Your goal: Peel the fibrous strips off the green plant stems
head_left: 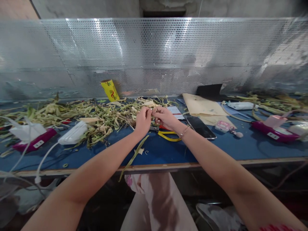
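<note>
My left hand [143, 121] and my right hand [166, 117] meet above the middle of the table, fingertips closed in a pinch. Whatever they pinch is too small and covered to name. Just below my right hand lies a tool with yellow loop handles [168, 137], its front part partly hidden. Dry green and yellowish plant scraps [101, 120] are heaped behind and to the left of my left hand. One long green strip [134, 154] hangs over the table's front edge. A dark phone [201, 127] rests right of my right wrist, which wears a bracelet.
A perforated metal panel [154, 57] closes off the table's back. On the blue table [163, 155] stand a yellow box [110, 90], a white power bank [73, 132], purple power strips [275, 131] on both sides, brown paper [204, 106] and a pink earbud case [222, 126]. Cables hang at left.
</note>
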A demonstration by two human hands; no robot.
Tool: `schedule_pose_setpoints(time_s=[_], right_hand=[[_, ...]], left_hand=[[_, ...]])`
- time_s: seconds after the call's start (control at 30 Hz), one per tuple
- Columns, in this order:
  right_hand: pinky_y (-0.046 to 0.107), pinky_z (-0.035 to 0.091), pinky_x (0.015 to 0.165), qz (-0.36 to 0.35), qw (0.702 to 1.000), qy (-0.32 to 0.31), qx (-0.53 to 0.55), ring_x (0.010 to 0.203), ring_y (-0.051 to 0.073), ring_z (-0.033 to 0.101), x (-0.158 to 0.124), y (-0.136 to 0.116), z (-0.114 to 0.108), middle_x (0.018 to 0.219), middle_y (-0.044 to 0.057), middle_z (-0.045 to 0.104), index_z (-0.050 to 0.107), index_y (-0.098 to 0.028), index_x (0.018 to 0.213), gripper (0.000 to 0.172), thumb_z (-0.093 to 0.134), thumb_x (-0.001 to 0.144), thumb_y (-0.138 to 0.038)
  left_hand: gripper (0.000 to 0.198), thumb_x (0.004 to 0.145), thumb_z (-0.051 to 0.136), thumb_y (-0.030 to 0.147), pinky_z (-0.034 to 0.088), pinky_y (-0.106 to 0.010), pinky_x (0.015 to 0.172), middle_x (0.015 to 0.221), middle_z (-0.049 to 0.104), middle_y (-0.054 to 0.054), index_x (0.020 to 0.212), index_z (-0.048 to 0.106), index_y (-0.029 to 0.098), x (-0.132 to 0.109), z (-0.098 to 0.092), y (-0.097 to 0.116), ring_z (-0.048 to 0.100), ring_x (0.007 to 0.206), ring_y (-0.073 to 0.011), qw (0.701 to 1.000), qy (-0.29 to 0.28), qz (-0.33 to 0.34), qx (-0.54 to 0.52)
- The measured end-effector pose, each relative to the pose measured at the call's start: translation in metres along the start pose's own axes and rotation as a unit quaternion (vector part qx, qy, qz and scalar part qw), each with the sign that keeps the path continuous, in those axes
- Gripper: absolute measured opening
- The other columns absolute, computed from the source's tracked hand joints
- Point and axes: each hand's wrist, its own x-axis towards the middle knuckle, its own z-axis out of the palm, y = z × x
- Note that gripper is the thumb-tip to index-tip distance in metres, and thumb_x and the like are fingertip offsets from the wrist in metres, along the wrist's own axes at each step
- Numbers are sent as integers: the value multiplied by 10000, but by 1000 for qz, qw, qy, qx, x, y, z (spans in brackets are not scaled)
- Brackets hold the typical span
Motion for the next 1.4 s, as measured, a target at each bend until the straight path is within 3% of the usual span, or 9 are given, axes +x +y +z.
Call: schedule_pose_setpoints(time_s=[0.1, 0.37, 0.5, 0.6, 0.9, 1.1, 1.4], right_hand=[[162, 324, 387, -8, 1000, 5, 1, 362, 33, 368, 0, 0, 1, 385, -111, 404, 448, -188, 649, 215, 642, 609, -272], [145, 267, 369, 50, 997, -31, 55, 350, 11, 321, -2, -5, -1, 402, -116, 373, 429, -178, 619, 221, 644, 568, -188], [158, 290, 367, 15, 999, 9, 30, 358, 29, 354, 1, 0, 0, 390, -109, 386, 450, -180, 626, 231, 665, 584, -254], [163, 330, 384, -10, 999, 24, 20, 370, 32, 368, 2, 3, 3, 402, -108, 402, 458, -181, 643, 269, 683, 584, -316], [175, 391, 413, -97, 995, 12, -6, 390, 40, 409, 3, 9, 2, 445, -110, 435, 464, -198, 738, 299, 669, 625, -384], [205, 435, 433, -123, 986, -12, -111, 405, 60, 426, 2, 4, -1, 444, -95, 447, 476, -203, 753, 228, 629, 684, -358], [187, 386, 415, -58, 994, -33, -87, 391, 46, 403, 0, -1, -2, 427, -92, 424, 447, -185, 644, 260, 633, 684, -363]], left_hand=[[151, 826, 403, 229, 326, -244, 564, 575, 444, 32, 681, 416, 188, -1, -1, 3, 422, 551, -101, 1000, 9, 4, 18], [147, 834, 402, 256, 321, -245, 549, 577, 433, 34, 701, 410, 194, -2, 1, 1, 404, 540, -102, 1000, -10, 13, -10], [205, 854, 360, 327, 339, -235, 522, 561, 402, 39, 696, 385, 199, -1, 3, -4, 403, 512, -96, 997, -31, -14, -75], [201, 857, 356, 336, 334, -234, 518, 569, 390, 39, 709, 372, 201, 0, 4, -7, 397, 513, -94, 998, -2, -20, -68], [209, 855, 362, 355, 345, -245, 563, 608, 430, 23, 723, 398, 197, 1, 2, -8, 418, 569, -104, 998, 17, 7, -64], [226, 853, 368, 364, 357, -250, 581, 608, 447, 14, 703, 396, 198, 0, 1, -4, 448, 612, -116, 999, 23, 8, -45], [187, 846, 389, 300, 334, -248, 567, 580, 414, 31, 689, 387, 198, -2, -1, 1, 406, 559, -104, 1000, 21, 11, -15]])
